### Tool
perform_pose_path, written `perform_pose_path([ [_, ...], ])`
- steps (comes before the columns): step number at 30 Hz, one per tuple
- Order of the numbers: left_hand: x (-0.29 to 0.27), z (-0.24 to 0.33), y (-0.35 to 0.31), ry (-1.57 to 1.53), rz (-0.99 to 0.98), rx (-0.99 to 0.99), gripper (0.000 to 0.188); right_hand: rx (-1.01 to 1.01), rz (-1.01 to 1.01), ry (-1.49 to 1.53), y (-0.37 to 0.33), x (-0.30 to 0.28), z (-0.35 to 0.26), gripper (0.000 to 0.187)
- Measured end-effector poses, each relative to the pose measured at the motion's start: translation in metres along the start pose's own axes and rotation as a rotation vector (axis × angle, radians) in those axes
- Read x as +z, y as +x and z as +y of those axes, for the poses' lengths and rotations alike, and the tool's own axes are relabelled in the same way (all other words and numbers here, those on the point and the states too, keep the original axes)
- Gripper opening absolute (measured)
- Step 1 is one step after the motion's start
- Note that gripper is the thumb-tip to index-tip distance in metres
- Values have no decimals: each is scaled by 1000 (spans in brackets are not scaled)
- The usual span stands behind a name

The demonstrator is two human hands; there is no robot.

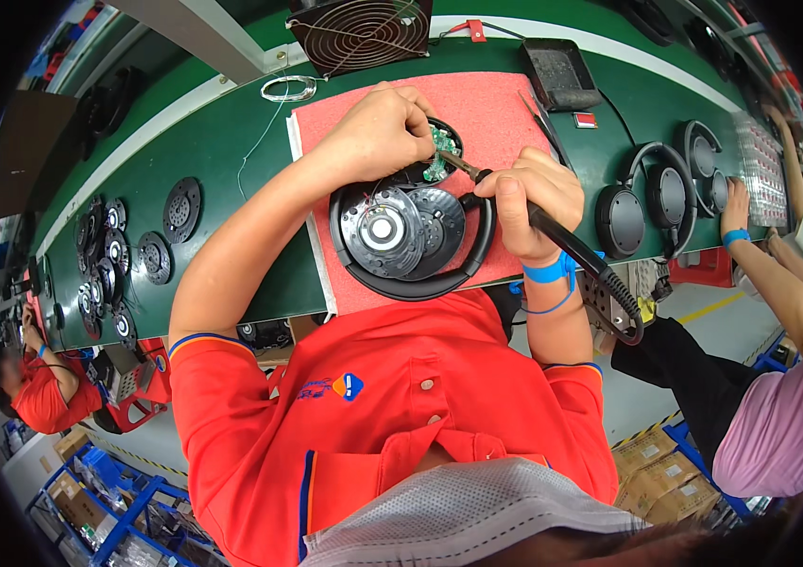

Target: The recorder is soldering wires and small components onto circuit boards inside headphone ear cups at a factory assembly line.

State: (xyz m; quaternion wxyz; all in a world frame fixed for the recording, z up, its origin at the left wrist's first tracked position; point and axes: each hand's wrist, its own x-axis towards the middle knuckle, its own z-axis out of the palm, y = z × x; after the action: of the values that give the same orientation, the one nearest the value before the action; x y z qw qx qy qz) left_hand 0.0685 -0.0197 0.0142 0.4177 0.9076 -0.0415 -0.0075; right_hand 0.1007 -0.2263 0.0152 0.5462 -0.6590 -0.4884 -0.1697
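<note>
My right hand (538,203) is wrapped round the handle of a soldering iron (550,227), with its tip down at a small green circuit board (439,156). The board sits in an opened black headphone ear cup. At the board's left edge the fingers of my left hand (378,137) are pinched together; what they hold is hidden. Below my hands lies the black headband (420,286) of the headphones, curving round a round speaker plate (381,230) with a pale centre. A second dark, perforated plate (439,227) lies beside it.
A pink foam mat (496,104) lies under the work on the green table. Behind it stand a fan (364,38) and a black tray (560,74). Several speaker plates (154,257) lie left; assembled headphones (621,219) lie right, near a co-worker's hand (735,206).
</note>
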Motion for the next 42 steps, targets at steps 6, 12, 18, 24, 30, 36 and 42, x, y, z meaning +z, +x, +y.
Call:
perform_pose_path([
  [6, 0, 1, 1, 7, 6, -5, 13, -41, 23, -4, -1, -4, 0, 22],
  [12, -1, 3, 0, 9, -28, -30, 12, 187, -31, 49, -25, -22, -28, 21],
  [18, 1, 0, -1, 13, -7, 11, 14, 50, -214, -70, -66, -22, -47, 34],
  [24, -1, -3, -5, -120, -32, -62, 12, 93, -202, -80, -53, -45, -39, 44],
  [30, 4, -2, -5, -187, 11, -107, 14, 74, 3, -45, -15, -26, -25, 23],
  [36, 5, -1, -8, -167, 28, -93, 13, 25, 8, -4, -8, -6, -8, 19],
  [42, 6, -4, -8, -94, 38, -54, 11, 24, 34, -13, -7, 0, -3, 17],
])
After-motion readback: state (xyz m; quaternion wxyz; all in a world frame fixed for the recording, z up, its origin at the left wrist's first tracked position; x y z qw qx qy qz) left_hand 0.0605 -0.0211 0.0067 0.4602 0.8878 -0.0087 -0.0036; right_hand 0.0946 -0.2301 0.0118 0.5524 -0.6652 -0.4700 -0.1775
